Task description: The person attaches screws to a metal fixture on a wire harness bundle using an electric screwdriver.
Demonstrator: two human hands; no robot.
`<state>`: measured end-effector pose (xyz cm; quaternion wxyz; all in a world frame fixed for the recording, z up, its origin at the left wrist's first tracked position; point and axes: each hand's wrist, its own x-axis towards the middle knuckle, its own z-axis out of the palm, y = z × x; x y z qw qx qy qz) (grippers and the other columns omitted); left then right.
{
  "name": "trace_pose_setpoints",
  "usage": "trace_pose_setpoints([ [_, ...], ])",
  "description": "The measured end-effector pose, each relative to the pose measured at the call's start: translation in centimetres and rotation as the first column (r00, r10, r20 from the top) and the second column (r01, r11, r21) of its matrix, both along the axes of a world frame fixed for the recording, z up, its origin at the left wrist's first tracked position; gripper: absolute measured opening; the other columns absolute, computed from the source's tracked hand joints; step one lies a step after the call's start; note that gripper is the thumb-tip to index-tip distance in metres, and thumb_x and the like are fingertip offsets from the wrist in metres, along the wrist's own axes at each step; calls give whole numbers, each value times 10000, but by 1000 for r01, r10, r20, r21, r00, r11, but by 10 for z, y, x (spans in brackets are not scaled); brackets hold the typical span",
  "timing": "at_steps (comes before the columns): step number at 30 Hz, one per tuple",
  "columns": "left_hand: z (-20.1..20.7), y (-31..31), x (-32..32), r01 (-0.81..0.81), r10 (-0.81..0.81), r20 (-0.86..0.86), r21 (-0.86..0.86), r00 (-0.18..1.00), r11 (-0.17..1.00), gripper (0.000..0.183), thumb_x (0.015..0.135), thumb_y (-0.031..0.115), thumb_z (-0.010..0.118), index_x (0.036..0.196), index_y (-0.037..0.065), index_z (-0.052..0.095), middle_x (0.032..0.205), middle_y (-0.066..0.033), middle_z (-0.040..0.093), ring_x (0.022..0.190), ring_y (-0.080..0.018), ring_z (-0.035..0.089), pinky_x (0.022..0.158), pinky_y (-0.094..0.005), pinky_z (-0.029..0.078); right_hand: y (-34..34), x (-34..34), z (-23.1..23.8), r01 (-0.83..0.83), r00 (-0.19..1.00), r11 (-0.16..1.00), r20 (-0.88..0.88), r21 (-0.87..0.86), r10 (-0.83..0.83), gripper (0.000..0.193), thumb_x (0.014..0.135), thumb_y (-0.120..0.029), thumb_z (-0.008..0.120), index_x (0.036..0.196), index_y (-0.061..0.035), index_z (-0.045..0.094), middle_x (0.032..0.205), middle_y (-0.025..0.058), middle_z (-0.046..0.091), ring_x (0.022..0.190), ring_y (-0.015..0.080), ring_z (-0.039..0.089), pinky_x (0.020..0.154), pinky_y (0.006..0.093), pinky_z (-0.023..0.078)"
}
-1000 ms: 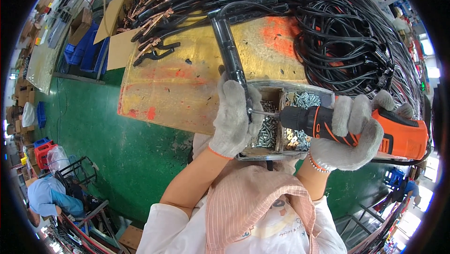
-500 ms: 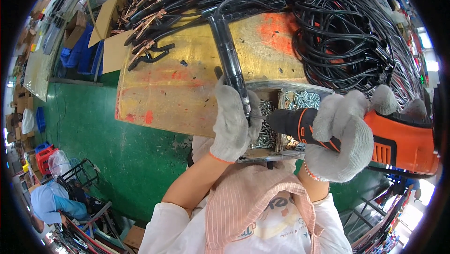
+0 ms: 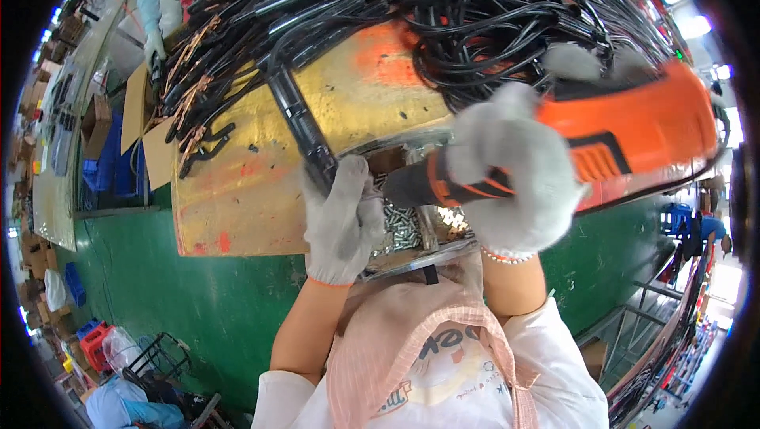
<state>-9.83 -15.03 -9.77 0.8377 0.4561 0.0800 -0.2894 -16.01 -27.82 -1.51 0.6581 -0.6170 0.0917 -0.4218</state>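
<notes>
My left hand [image 3: 342,227], in a grey-white knit glove, is wrapped round the near end of a black tubular handle [image 3: 293,108]. A black cable bends away from the handle's far end. In my right hand [image 3: 518,180], gloved too and smeared by motion, is an orange and black power screwdriver [image 3: 633,132]. Its dark nose points left at the handle's near end, close to my left fingers. Whether the bit touches anything there is hidden. Beneath both hands sits a divided box [image 3: 431,260] of small silvery screws [image 3: 402,227], with brassy pieces [image 3: 453,221] in another compartment.
Black cables [image 3: 483,25] lie coiled across the far side of the worn yellow table [image 3: 237,199]. Several copper-jawed clamps [image 3: 194,85] are heaped at the far left beside a cardboard box [image 3: 158,152]. Another person's gloved hand [image 3: 154,47] reaches in there; someone in blue [image 3: 131,405] is low left.
The whole view has shifted, so hands, handle and screwdriver appear further left. The screwdriver's body has swung upward in view. Another person's arm has come in at the far left.
</notes>
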Motion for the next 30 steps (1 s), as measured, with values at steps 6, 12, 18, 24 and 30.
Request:
trace_pose_setpoints([
  [6, 5, 8, 0, 84, -91, -110, -62, 990, 995, 214, 915, 54, 614, 1042, 112, 452, 619, 25, 466, 404, -64, 395, 324, -230, 321, -37, -22, -20, 8, 896, 984, 435, 179, -87, 482, 875, 5, 617, 1281, -78, 371, 785, 96, 604, 612, 229, 584, 594, 381, 492],
  [12, 0, 6, 1, 95, -97, -22, -79, 995, 992, 209, 937, 19, 556, 1114, 113, 495, 674, 22, 457, 439, -41, 369, 319, -197, 299, -38, -15, -52, 164, 927, 952, 289, 260, -239, 515, 835, 40, 648, 1266, -9, 371, 748, 91, 594, 595, 199, 587, 586, 365, 521],
  [18, 8, -5, 0, 56, -52, -56, 80, 997, 995, 224, 932, 35, 568, 1126, 109, 486, 649, 34, 444, 422, -37, 363, 315, -196, 289, -41, -6, -67, 246, 930, 957, 239, 155, -278, 508, 832, 36, 648, 1256, 9, 370, 762, 100, 608, 618, 194, 606, 606, 345, 529],
  [24, 7, -5, 1, 69, -67, -32, 68, 997, 995, 234, 927, 46, 581, 1125, 110, 472, 640, 33, 447, 415, -36, 370, 320, -195, 294, -45, -3, -69, 314, 928, 935, 152, 164, -339, 482, 820, 68, 616, 1241, 18, 387, 771, 101, 615, 608, 186, 606, 597, 328, 525],
  [30, 4, -4, 5, 82, -78, -32, 140, 996, 987, 409, 865, 63, 654, 1141, 130, 359, 649, 8, 486, 399, -80, 432, 319, -242, 334, -46, -9, -50, 334, 896, 908, 214, 254, -390, 489, 815, 76, 587, 1253, -3, 384, 748, 94, 591, 552, 170, 558, 550, 332, 516],
])
